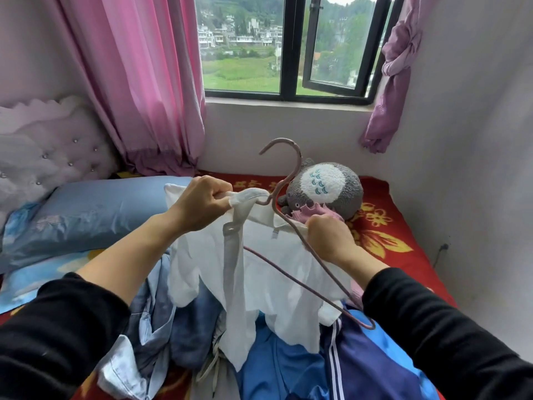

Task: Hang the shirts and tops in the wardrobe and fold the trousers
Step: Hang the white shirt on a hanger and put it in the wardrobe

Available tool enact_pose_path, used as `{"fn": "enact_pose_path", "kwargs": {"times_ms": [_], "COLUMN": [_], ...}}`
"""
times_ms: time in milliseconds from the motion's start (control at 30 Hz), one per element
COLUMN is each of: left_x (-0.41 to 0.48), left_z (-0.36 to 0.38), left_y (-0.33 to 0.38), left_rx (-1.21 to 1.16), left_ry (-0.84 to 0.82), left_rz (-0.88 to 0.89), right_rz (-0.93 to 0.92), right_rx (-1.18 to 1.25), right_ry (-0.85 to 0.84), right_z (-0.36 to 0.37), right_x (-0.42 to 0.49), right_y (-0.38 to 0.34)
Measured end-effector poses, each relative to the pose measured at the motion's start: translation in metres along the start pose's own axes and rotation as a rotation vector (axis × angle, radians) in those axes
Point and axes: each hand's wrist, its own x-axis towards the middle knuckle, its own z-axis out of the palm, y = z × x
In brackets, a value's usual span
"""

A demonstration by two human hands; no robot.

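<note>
Heaped clothes [178, 321] on the bed, nearest. Above them, white top [274, 272] half-threaded on mauve hanger [288, 171]. Left hand [202, 203] pinches shoulder fabric, likely to draw it over the hanger arm. Right hand [328, 241] grips opposite arm plus cloth, steadying.

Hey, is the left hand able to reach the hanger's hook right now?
Likely yes, though it is busy: the left hand pinches the white top beside the hanger's hook, which stands up in open air with nothing between them. It would have to let go first.
</note>
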Motion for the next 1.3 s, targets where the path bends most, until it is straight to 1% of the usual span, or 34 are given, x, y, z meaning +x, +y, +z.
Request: {"fn": "enact_pose_path", "kwargs": {"times_ms": [33,67,100,167,233,267,300,333,367,500,533,567,633,700,733,767,833,900,967,1000,1067,1100,1133,1167,1233,1267,1300], "left_x": [-0.001,-0.002,-0.003,-0.005,-0.008,-0.010,-0.011,-0.012,-0.013,-0.015,-0.015,-0.015,-0.017,-0.020,-0.022,-0.024,-0.027,-0.032,-0.036,-0.038,-0.043,-0.047,-0.051,-0.055,-0.064,-0.069,-0.075], "left_z": [0.001,0.000,-0.001,-0.007,-0.011,-0.012,-0.011,-0.011,-0.009,-0.007,-0.007,-0.006,-0.004,-0.003,-0.003,-0.002,0.000,0.003,0.002,-0.001,-0.013,-0.022,-0.033,-0.046,-0.072,-0.086,-0.099], "left_y": [0.000,-0.001,-0.004,-0.013,-0.024,-0.028,-0.031,-0.031,-0.031,-0.028,-0.028,-0.029,-0.032,-0.033,-0.033,-0.033,-0.035,-0.037,-0.036,-0.035,-0.030,-0.027,-0.023,-0.020,-0.011,-0.005,0.001], "left_rx": [0.022,0.049,0.079,0.137,0.152,0.150,0.147,0.150,0.159,0.246,0.278,0.315,0.380,0.408,0.416,0.427,0.450,0.446,0.374,0.321,0.205,0.143,0.080,0.023,-0.061,-0.083,-0.091], "left_ry": [0.008,0.021,0.037,0.066,0.099,0.119,0.136,0.151,0.162,0.237,0.263,0.282,0.285,0.283,0.288,0.291,0.277,0.259,0.258,0.264,0.298,0.317,0.334,0.355,0.381,0.396,0.421], "left_rz": [-0.002,-0.012,-0.033,-0.091,-0.132,-0.149,-0.160,-0.160,-0.156,-0.112,-0.103,-0.103,-0.126,-0.160,-0.172,-0.189,-0.223,-0.240,-0.264,-0.279,-0.309,-0.319,-0.325,-0.323,-0.320,-0.315,-0.310], "right_rz": [0.029,0.063,0.112,0.230,0.330,0.361,0.376,0.377,0.363,0.312,0.303,0.307,0.363,0.434,0.458,0.456,0.443,0.436,0.352,0.273,0.076,-0.021,-0.100,-0.158,-0.172,-0.173,-0.190], "right_rx": [-0.030,-0.028,-0.011,0.113,0.397,0.533,0.611,0.614,0.562,0.198,0.167,0.195,0.438,0.742,0.847,0.903,0.939,1.082,1.256,1.320,1.406,1.398,1.348,1.249,0.942,0.727,0.516], "right_ry": [0.110,0.161,0.159,0.078,-0.007,-0.018,-0.018,-0.014,-0.003,0.066,0.089,0.112,0.137,0.108,0.070,0.044,0.031,0.033,-0.024,-0.094,-0.300,-0.358,-0.339,-0.237,0.094,0.213,0.265], "right_z": [0.001,0.000,-0.001,-0.002,0.000,0.000,0.002,0.004,0.006,0.010,0.009,0.006,-0.003,-0.011,-0.016,-0.020,-0.023,-0.029,-0.040,-0.047,-0.066,-0.076,-0.086,-0.096,-0.110,-0.114,-0.117], "right_x": [-0.001,-0.001,-0.001,-0.002,-0.005,-0.007,-0.009,-0.010,-0.010,-0.014,-0.015,-0.016,-0.014,-0.008,-0.006,-0.006,-0.004,-0.004,-0.007,-0.009,-0.015,-0.018,-0.020,-0.021,-0.022,-0.021,-0.022], "right_y": [0.002,0.008,0.016,0.037,0.056,0.060,0.063,0.064,0.064,0.056,0.052,0.049,0.039,0.027,0.018,0.009,-0.008,-0.029,-0.050,-0.058,-0.071,-0.077,-0.082,-0.086,-0.091,-0.093,-0.097]}}
